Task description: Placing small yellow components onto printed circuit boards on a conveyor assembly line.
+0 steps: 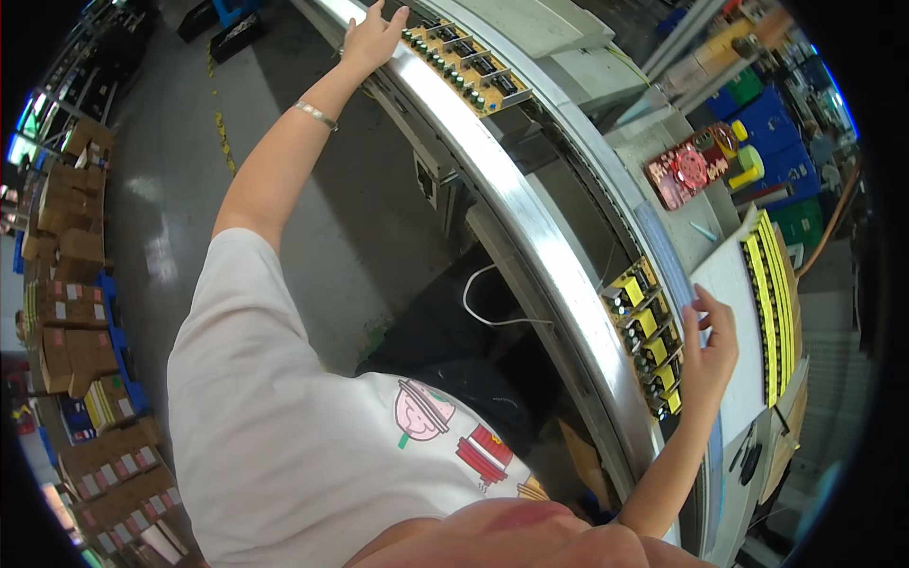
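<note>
At the upper left of the conveyor, my left hand (372, 40) rests at the end of a tan circuit board panel (464, 68) with green capacitors and dark heat sinks. Its visible fingers are stretched apart, and I see nothing held in them. My right hand (712, 348) hovers by the right side of a second circuit board panel (647, 336), which carries yellow transformers. The thumb and forefinger are apart with nothing visible between them; the other fingers curl loosely. Both panels lie between the conveyor's metal rails (511, 185).
A phone in a red patterned case (688, 168) lies right of the conveyor beside yellow-capped containers (746, 166). Yellow component strips (772, 312) lie along a white board (731, 275). A white cable (481, 303) loops below the near rail. Cartons (80, 312) are stacked far left.
</note>
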`<state>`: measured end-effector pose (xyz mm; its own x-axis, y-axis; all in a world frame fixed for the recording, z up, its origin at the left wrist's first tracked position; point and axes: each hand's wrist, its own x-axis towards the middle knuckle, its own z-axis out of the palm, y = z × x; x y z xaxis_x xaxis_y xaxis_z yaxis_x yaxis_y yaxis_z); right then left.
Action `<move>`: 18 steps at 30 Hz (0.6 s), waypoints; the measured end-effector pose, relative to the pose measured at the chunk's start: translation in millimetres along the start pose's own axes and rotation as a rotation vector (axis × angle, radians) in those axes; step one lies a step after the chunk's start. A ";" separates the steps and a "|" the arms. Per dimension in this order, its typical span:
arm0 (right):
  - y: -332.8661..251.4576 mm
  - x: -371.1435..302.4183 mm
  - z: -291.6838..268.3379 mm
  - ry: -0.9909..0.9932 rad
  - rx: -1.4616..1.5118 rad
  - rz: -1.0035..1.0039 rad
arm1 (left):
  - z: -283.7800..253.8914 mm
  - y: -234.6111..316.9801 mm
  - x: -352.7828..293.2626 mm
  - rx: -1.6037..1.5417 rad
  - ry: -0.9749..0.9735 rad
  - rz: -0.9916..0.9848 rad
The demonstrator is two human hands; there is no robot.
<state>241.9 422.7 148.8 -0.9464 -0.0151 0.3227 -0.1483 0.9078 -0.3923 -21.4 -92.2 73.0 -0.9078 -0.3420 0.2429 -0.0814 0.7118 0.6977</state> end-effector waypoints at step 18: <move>199.8 33.1 -51.1 0.426 -0.445 0.159 | 29.8 65.4 -150.6 -0.295 -0.196 0.300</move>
<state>195.6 624.9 125.1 -0.7365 0.2195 0.6398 0.2052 0.9738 -0.0979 97.8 24.1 62.0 -0.9361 -0.0047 0.3516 0.2919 0.5470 0.7846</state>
